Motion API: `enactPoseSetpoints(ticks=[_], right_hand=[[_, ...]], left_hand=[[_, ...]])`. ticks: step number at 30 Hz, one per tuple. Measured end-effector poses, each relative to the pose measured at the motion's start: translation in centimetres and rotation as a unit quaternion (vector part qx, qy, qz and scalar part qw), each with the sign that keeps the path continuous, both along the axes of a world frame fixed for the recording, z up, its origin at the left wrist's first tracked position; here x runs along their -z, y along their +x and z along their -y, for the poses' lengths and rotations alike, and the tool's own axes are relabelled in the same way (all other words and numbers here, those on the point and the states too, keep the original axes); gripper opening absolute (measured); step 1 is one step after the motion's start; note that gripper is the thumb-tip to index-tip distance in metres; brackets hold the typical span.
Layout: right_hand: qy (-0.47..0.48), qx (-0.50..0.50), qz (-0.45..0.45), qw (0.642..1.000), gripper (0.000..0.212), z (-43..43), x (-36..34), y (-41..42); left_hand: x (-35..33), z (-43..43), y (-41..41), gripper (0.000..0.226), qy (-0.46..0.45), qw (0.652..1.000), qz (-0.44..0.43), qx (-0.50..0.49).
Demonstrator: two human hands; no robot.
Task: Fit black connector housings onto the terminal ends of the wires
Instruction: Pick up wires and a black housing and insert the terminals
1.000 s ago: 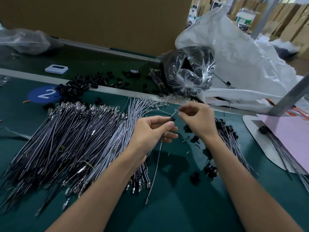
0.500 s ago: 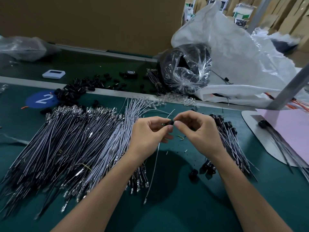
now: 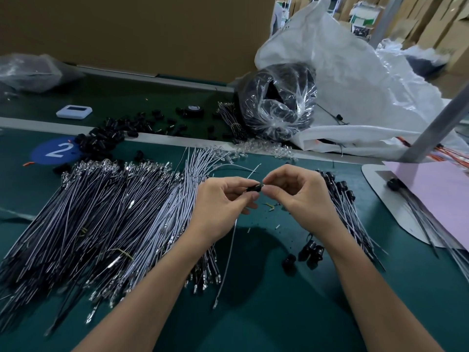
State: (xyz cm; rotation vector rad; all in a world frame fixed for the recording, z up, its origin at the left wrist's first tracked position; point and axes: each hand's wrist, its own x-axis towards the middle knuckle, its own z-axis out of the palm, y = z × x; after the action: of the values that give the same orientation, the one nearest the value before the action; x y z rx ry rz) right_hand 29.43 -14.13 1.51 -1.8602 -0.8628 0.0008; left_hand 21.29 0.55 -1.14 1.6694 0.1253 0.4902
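Note:
My left hand (image 3: 223,201) and my right hand (image 3: 297,196) meet above the green mat. Between their fingertips sits a small black connector housing (image 3: 253,188). The left thumb and fingers pinch the housing together with a thin grey wire (image 3: 232,240), which hangs down to the mat. The right thumb and forefinger pinch the housing's right end. A big pile of grey wires (image 3: 101,219) with metal terminals lies to the left. Wires fitted with black housings (image 3: 340,196) lie to the right, behind my right hand.
Loose black housings lie near my right forearm (image 3: 307,252) and in a heap at the back left (image 3: 101,138) by a blue disc marked 2 (image 3: 57,151). A clear bag of black parts (image 3: 278,100), a white sack (image 3: 355,80) and a pink sheet (image 3: 436,199) stand around.
My right hand came down from pulling the wire end and met the left hand at the black housing. Both hands now pinch it close together.

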Motion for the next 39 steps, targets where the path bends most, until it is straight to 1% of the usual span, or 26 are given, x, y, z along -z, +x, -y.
enactPoseSetpoints(ticks=[5,7,11,14,20,25,28,31,33,35,37,39], right_hand=[[-0.01,-0.019,-0.017,1.0,0.014,0.3,-0.1,0.2],[0.0,-0.029,-0.034,0.999,0.015,0.4,-0.1,0.2],[0.028,-0.071,-0.081,0.994,0.031,0.7,-0.3,0.4],[0.023,-0.087,-0.109,0.99,0.031,1.2,-0.4,0.7],[0.003,-0.103,-0.072,0.992,0.036,1.4,0.0,0.7],[0.043,-0.113,-0.091,0.988,0.042,1.1,0.1,0.4],[0.05,-0.125,-0.095,0.986,0.038,0.8,-0.1,-0.2],[0.082,-0.127,-0.091,0.984,0.029,0.7,-0.3,-0.7],[0.122,-0.156,-0.118,0.973,0.018,0.5,-0.7,-1.0],[0.142,-0.187,-0.151,0.96,0.014,0.3,-0.8,-1.1],[0.137,-0.172,-0.144,0.965,0.01,0.3,-0.7,-1.0],[0.14,-0.145,-0.14,0.969,0.006,0.4,-0.7,-0.7]], left_hand=[[0.0,0.0,-0.1,0.024,0.022,0.999,-0.005,0.027],[0.0,0.0,-0.2,0.022,0.024,0.999,-0.007,0.03],[-0.2,-0.3,-0.2,0.022,0.006,1.0,0.001,0.03],[-0.2,-0.1,-0.4,0.022,0.013,0.998,0.002,0.058],[-0.2,0.1,-0.8,0.017,0.026,0.996,0.002,0.08],[-0.3,0.0,-1.0,0.022,0.005,0.996,0.022,0.087],[-0.3,-0.1,-1.3,0.017,-0.012,0.995,0.02,0.098],[-0.6,0.1,-1.7,0.01,-0.068,0.991,0.04,0.108],[-0.9,0.3,-1.7,0.016,-0.119,0.985,0.055,0.115],[-1.1,0.4,-1.4,0.023,-0.16,0.977,0.053,0.127],[-1.1,0.3,-1.3,0.032,-0.182,0.972,0.036,0.143],[-1.0,0.0,-1.2,0.036,-0.193,0.967,0.016,0.163]])
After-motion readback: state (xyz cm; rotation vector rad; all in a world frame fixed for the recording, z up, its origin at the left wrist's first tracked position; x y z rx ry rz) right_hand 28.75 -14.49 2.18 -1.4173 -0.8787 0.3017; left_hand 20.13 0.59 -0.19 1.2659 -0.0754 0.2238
